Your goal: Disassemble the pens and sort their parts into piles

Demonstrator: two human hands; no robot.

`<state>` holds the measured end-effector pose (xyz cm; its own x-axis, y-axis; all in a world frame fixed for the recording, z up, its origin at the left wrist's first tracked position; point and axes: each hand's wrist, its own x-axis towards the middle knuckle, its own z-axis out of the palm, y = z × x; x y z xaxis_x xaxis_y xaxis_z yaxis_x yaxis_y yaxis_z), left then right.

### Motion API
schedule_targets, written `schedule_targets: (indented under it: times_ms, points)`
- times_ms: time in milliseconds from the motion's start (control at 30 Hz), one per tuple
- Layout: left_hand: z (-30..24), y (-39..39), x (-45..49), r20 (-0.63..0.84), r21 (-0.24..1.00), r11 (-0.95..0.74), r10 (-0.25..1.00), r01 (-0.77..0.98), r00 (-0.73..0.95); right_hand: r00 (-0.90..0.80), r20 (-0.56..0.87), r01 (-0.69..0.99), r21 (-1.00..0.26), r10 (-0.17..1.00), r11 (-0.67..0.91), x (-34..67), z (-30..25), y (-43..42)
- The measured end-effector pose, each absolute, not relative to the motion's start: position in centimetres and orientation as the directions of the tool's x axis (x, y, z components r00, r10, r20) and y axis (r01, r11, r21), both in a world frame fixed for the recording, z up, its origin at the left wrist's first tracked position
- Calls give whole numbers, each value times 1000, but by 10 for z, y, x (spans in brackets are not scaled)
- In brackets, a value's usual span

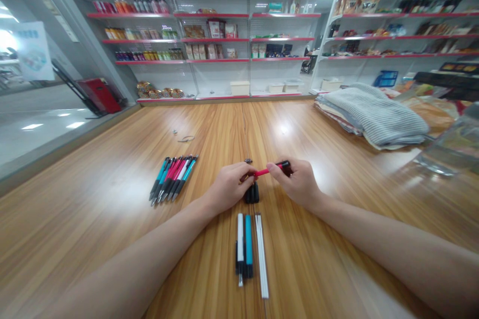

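A pink pen barrel [263,172] with a black end is held level between my two hands above the table. My left hand [227,187] pinches its left end, and my right hand [301,182] is closed around the black end at the right. Below the left fingers lie several short black pen parts [252,195], partly covered by that hand. Just behind them sit tiny dark pieces [248,161], too small to name. Nearer me are a white pen body [240,239], a blue pen body [248,241] and several thin white refills [262,259], side by side.
Several assembled pens [172,179] lie in a slanted row at left, with a small curved strip [186,138] behind them. Folded striped cloth [381,112] and a clear plastic container [449,144] occupy the right of the wooden table [209,119]. Stocked shelves [213,40] stand beyond.
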<state>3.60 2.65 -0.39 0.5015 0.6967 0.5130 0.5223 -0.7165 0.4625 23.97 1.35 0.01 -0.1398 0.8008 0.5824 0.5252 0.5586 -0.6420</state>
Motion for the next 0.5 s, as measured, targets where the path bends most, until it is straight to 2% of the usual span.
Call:
schedule_targets:
  times_ms: [133,367,500]
  points:
    - [-4,27,36,509,474,-713,701,517,500,-157,603,551,-603,782,577,239,1,13]
    - [-4,27,36,485,487,-699,715,524,503,-232,687,632,-432,689,643,236,5,8]
    - [-3,27,36,489,487,-699,715,524,500,-203,688,646,-441,697,623,235,5,8]
